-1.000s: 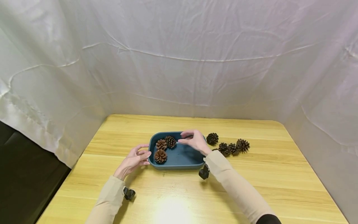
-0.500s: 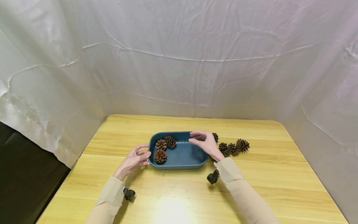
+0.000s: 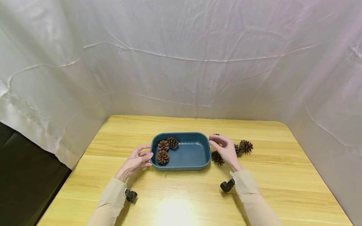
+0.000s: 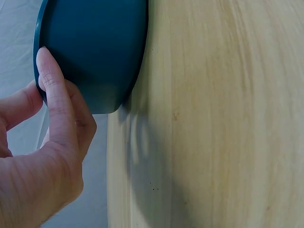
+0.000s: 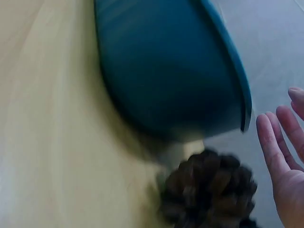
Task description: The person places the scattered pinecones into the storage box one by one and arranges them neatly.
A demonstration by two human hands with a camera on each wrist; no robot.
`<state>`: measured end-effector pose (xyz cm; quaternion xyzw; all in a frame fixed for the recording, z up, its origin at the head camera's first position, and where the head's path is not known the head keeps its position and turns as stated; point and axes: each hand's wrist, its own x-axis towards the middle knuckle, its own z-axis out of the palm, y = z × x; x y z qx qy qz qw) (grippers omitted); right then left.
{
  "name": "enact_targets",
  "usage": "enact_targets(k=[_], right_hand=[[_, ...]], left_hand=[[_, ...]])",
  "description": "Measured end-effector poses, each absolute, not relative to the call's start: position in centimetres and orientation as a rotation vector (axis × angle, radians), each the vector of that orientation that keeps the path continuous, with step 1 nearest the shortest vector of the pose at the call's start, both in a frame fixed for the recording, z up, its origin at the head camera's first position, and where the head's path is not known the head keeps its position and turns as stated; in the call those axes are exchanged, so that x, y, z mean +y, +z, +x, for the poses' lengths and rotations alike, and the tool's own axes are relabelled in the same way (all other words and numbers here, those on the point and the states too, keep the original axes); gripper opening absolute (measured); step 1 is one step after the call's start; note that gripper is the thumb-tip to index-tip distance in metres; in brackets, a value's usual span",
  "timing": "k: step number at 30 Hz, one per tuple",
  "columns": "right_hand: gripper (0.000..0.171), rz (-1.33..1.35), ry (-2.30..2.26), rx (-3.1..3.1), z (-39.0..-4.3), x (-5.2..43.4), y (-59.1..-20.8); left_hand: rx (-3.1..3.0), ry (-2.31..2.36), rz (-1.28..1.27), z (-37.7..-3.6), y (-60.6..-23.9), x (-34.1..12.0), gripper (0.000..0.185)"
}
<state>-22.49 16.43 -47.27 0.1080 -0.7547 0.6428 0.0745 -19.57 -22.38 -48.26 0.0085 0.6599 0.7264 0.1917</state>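
Sitting on the yellow wooden table (image 3: 181, 194) is a dark blue plastic tray with round corners (image 3: 189, 166), and three brown pine cones (image 3: 162, 157) lie in its left part. The left hand (image 3: 135, 162) rests against the left end of the tray, with straight fingers (image 4: 53, 97) touching its wall and holding nothing. The right hand (image 3: 224, 150) is just past the right end of the tray, empty, with its fingers (image 5: 275, 142) loose and spread. It hovers over the loose brown pine cones (image 3: 245, 146) that lie on the table right of the tray. One loose cone (image 5: 209, 192) sits just beside the tray wall, below the palm.

It looks like the step in hand is reaching for one more cone to put with the others. The next move would call for the right hand to come down, close its fingers round the near cone, lift it over the tray rim and let it go in the bare blue part. The left hand would need to keep the tray from sliding
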Motion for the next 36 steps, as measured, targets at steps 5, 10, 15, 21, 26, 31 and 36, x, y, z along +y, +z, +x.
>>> enact_targets(k=[5, 10, 15, 21, 26, 31, 36], right_hand=[[0.033, 0.343, 1.911, -2.207, -21.7, 17.4, -48.3], [0.032, 0.416, 2.013, -2.084, -21.1, 18.3, -49.3], [0.037, 0.509, 2.039, -2.065, -20.5, 19.2, -49.9], [0.041, 0.548, 1.980, -2.153, -20.0, 19.9, -50.5], [0.043, 0.597, 1.954, -2.165, -19.8, 20.2, -50.8], [0.045, 0.669, 1.944, -2.153, -19.7, 20.6, -51.3], [0.047, 0.710, 1.947, -2.165, -19.3, 21.0, -51.5]], left_hand=[[1.859, 2.036, 0.029, -19.6, -48.2, -22.4, 0.058], [1.851, 2.038, 0.035, -19.5, -48.2, -22.4, 0.058], [1.850, 2.039, 0.045, -19.5, -48.2, -22.4, 0.058], [1.853, 2.036, 0.045, -19.5, -48.1, -22.4, 0.058], [1.854, 2.034, 0.041, -19.5, -48.1, -22.4, 0.058], [1.853, 2.037, 0.031, -19.5, -48.1, -22.4, 0.058], [1.853, 2.035, 0.027, -19.4, -48.1, -22.5, 0.059]])
